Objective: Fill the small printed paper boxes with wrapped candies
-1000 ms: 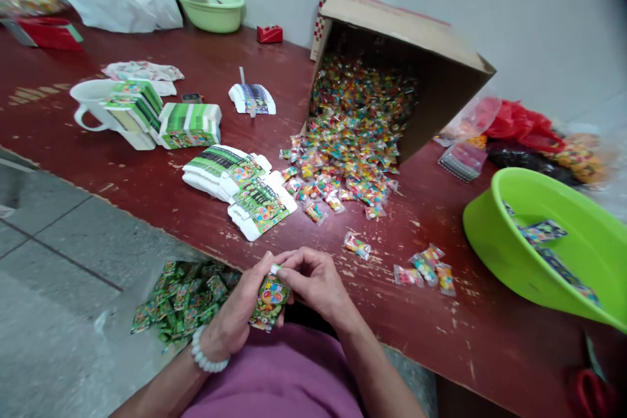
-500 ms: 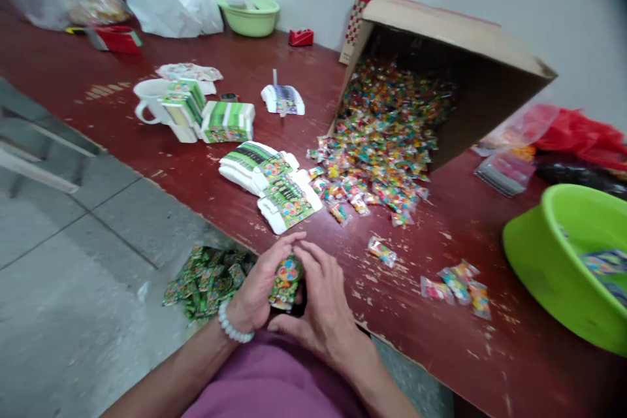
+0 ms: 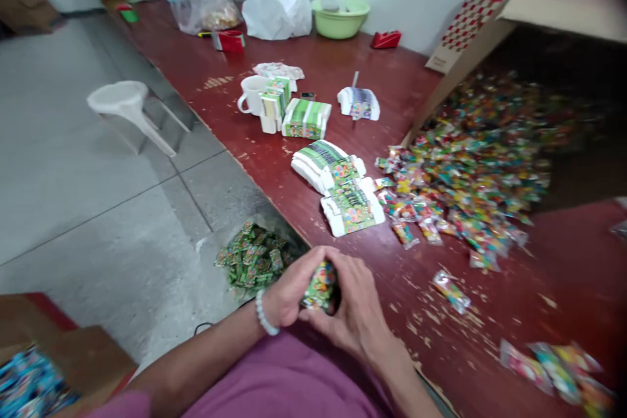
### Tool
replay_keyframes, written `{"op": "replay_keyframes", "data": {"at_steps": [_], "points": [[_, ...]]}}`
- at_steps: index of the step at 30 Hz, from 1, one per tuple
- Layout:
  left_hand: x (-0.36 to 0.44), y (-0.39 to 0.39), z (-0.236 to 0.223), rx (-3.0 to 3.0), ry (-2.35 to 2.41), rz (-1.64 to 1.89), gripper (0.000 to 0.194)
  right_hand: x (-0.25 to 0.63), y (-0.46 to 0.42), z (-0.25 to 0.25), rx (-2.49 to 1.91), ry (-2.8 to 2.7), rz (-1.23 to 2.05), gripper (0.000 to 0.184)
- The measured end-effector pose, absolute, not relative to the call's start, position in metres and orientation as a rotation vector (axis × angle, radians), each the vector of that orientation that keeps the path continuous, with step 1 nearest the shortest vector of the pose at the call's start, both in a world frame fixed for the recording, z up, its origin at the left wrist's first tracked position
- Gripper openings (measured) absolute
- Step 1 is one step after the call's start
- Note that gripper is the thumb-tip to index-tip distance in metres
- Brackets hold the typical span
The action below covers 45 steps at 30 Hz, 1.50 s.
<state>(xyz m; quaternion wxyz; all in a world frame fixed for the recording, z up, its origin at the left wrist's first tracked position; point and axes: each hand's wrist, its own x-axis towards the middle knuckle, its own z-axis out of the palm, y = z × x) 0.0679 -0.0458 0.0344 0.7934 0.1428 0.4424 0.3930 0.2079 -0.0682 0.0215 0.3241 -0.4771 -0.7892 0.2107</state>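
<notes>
A small green candy box [image 3: 319, 287] with colourful print sits between my two hands, close to my body at the table's front edge. My left hand [image 3: 287, 294], with a pale bead bracelet at the wrist, grips its left side. Around the right side and the top curls my right hand [image 3: 356, 304], thumb at the bottom. Part of the box is hidden behind the fingers. Just beyond lie flat, unfolded green boxes [image 3: 355, 209] fanned out on the red table [image 3: 274, 176]. Wrapped candies [image 3: 490, 163] spill from a tipped cardboard box [image 3: 548, 6] on the right.
Lower left, a heap of small green boxes [image 3: 255, 258] lies below the table edge. A carton [image 3: 78, 346] holds blue packets [image 3: 32, 382]. A white stool [image 3: 120, 98] stands on the floor. Further back are a mug [image 3: 252, 95], a tape dispenser [image 3: 386, 39] and a green basin [image 3: 340, 19].
My view has swung left, bringing the stool and carton in. My right hand has gone from pinching the box's top end to cupping its side; both hands now press around it.
</notes>
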Motion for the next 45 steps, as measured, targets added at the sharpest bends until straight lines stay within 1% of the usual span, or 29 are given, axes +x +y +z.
{"op": "replay_keyframes", "data": {"at_steps": [2,4,6,8,10,12,15,17,19,22,25,28,31,37,39,42,45], "points": [[0.047,-0.046,0.034,0.418,1.037,0.849,0.038,0.214,-0.054,0.020,-1.298,-2.034,0.567,0.074],[0.019,-0.045,0.026,0.559,1.179,0.816,0.047,0.232,-0.035,0.014,-1.481,-1.894,0.428,0.054],[-0.011,-0.043,0.008,0.718,1.389,0.849,0.050,0.256,-0.015,0.009,-1.685,-1.766,0.216,0.037],[-0.041,-0.044,-0.014,0.924,1.583,0.802,0.058,0.278,0.002,0.005,-1.881,-1.728,0.051,0.033],[-0.063,-0.045,-0.033,1.090,1.773,0.685,0.067,0.291,0.013,0.004,-2.101,-1.717,-0.052,0.033],[-0.072,-0.045,-0.040,1.265,1.860,0.637,0.067,0.295,0.018,0.004,-2.301,-1.727,-0.091,0.032],[-0.054,-0.036,-0.025,1.646,1.909,0.736,0.051,0.296,0.018,0.002,-2.433,-1.773,-0.086,0.027],[-0.024,-0.022,-0.004,1.956,1.818,0.851,0.037,0.296,0.016,0.000,-2.430,-1.784,-0.077,0.026],[0.012,-0.003,0.015,2.215,1.682,0.890,0.031,0.297,0.013,-0.002,-2.366,-1.777,-0.036,0.024],[0.061,0.026,0.030,2.487,1.649,0.718,0.032,0.304,0.003,-0.001,-2.132,-1.709,0.141,0.021],[0.088,0.044,0.032,2.634,1.702,0.478,0.033,0.327,-0.018,0.002,-1.921,-1.444,0.324,0.027],[0.096,0.051,0.032,2.695,1.738,0.340,0.032,0.371,-0.048,0.004,-1.869,-1.120,0.295,0.036],[0.095,0.055,0.032,2.764,1.721,0.303,0.032,0.419,-0.079,0.002,-1.928,-0.944,0.230,0.041],[0.098,0.067,0.032,2.764,1.742,0.287,0.033,0.474,-0.117,-0.006,-2.105,-0.836,0.120,0.042],[0.098,0.072,0.032,2.675,1.735,0.301,0.030,0.478,-0.125,-0.007,-2.144,-0.787,0.045,0.042],[0.099,0.075,0.035,2.292,1.775,0.321,0.030,0.463,-0.132,-0.003,-2.133,-0.762,0.002,0.041],[0.103,0.066,0.043,1.802,1.675,0.595,0.035,0.412,-0.125,0.007,-1.957,-0.840,0.137,0.031]]}}
